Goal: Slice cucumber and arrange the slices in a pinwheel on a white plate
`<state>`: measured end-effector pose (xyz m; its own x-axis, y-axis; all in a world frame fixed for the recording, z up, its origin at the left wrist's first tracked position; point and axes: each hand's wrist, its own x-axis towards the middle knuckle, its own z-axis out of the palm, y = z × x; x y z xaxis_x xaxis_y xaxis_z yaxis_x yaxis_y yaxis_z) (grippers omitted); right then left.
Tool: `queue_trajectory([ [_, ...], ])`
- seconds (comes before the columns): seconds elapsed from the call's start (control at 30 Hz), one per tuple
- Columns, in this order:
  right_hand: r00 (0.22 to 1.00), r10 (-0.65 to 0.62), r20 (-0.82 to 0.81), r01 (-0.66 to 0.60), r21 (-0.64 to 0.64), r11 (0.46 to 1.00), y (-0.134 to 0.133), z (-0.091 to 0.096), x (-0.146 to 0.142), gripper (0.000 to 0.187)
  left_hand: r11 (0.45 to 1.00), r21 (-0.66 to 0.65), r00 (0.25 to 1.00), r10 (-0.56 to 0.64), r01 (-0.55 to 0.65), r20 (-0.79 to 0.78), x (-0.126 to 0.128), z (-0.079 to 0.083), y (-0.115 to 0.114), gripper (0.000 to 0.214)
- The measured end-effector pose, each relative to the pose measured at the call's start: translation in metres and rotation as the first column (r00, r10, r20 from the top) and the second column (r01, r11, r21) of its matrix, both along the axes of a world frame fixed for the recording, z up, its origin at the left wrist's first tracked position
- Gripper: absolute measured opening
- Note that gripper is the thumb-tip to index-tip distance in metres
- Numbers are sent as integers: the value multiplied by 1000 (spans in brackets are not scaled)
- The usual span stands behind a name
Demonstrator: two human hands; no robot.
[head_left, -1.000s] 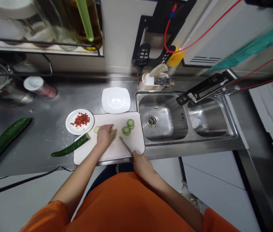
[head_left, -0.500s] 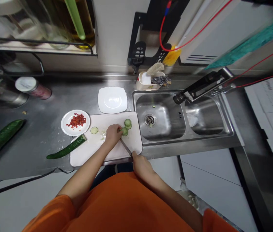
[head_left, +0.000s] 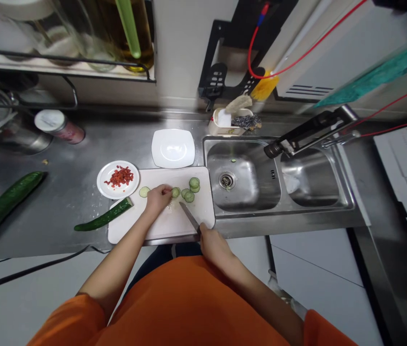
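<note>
Mid-frame, left hand [head_left: 157, 198] sits on the white cutting board [head_left: 134, 231], fingertips right at the cucumber slices [head_left: 189, 195]. Right hand [head_left: 212, 242] grips a knife [head_left: 189, 217] just below them. A cucumber half [head_left: 104, 218] lies across the board's left edge.

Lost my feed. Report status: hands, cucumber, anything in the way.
Right hand grips knife, blade over cutting board. Left hand at cucumber slices. Cut cucumber lies left, clear of blade.

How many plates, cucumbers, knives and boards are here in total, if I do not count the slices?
Plates: 2 (round plate, square plate)
Cucumbers: 2 (whole cucumber, cut cucumber)
Knife: 1
Board: 1
Total: 6
</note>
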<state>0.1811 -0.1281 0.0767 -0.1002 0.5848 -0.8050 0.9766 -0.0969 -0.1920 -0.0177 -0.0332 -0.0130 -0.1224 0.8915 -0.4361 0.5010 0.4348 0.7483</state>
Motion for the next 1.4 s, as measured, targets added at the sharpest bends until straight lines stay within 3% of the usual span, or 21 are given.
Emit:
queue_trajectory([
  [0.17, 1000, -4, -3, 4, 11, 1000, -2, -4, 4, 32, 998, -66, 959, 36, -18, 282, 12, -1, 12, 23],
  [0.23, 1000, -7, -4, 7, 12, 1000, -4, -3, 5, 32, 995, -99, 949, 16, 16, 315, 20, -2, 18, 23],
  [0.37, 1000, -5, 11, 5, 21, 1000, -8, 1, 7, 32, 985, -69, 987, -152, 155, 49, 32, -5, 23, 11],
  [0.53, 998, -54, 14, 53, 50, 997, -8, 5, 10, 26, 950, 35, 937, -301, 312, -178, 36, -6, 19, 13],
  [0.8, 990, -139, 2, 137, 121, 983, 3, -10, 16, 21, 973, 13, 962, -225, 230, -156, 34, -2, 17, 13],
  [1.0, 991, -132, 12, 129, 142, 981, 2, -11, 18, 22, 994, -17, 988, -113, 112, -109, 3, 5, 3, 16],
  [1.13, 995, -89, 45, 83, 113, 990, 3, -5, 8, 25, 994, -5, 976, -112, 113, -189, -20, 5, -14, 17],
  [1.27, 999, -13, 37, 11, 63, 998, 6, -4, -13, 29, 968, 140, 938, -156, 207, -309, -31, -1, -31, 25],
  [1.4, 997, 74, 31, -77, 106, 991, 9, -5, -32, 38, 921, 254, 916, -196, 294, -351, -30, -13, -42, 30],
])
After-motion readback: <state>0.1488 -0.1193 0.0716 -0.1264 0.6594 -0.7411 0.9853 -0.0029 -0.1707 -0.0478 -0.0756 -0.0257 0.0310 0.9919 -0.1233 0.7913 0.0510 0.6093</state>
